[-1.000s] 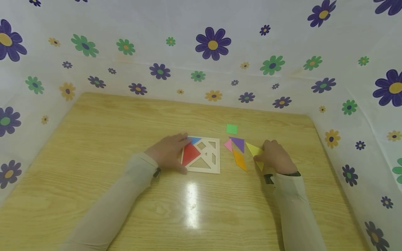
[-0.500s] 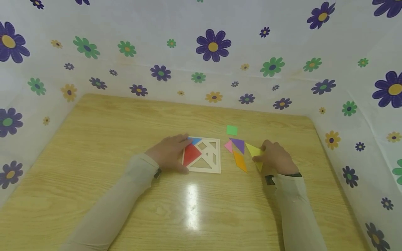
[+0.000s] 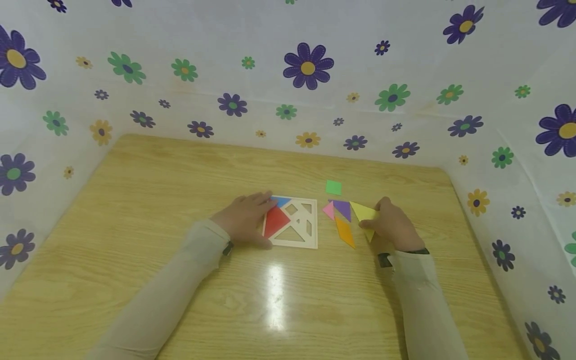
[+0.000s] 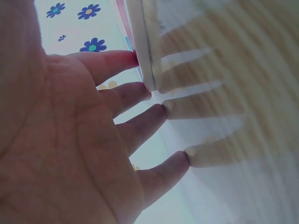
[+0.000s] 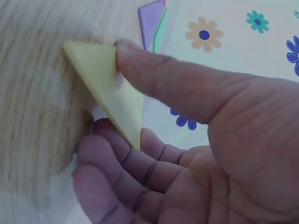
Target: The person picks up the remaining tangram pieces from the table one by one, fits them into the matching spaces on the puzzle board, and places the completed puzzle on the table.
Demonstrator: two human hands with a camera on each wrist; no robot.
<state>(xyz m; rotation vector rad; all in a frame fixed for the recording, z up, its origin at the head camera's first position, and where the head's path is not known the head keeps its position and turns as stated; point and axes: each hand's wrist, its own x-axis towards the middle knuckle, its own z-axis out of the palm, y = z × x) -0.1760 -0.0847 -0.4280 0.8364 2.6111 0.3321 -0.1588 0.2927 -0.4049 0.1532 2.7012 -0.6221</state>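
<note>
My left hand rests on the table at the left edge of a white tangram tray, its fingertips against the tray's side. A red triangle and a blue triangle lie in the tray; its other cut-outs show bare wood. To the right, my right hand pinches a yellow triangle between thumb and fingers. In the right wrist view, the thumb presses on the face of this piece, and fingers curl under its lower corner.
Between tray and right hand lie a purple triangle, a small pink triangle and an orange parallelogram. Behind them is a green square. A flower-printed white cloth walls the wooden table at back and sides.
The yellow triangle has shifted slightly left and away, closer to the purple one, with the right hand. My left hand and the tray keep their places.
</note>
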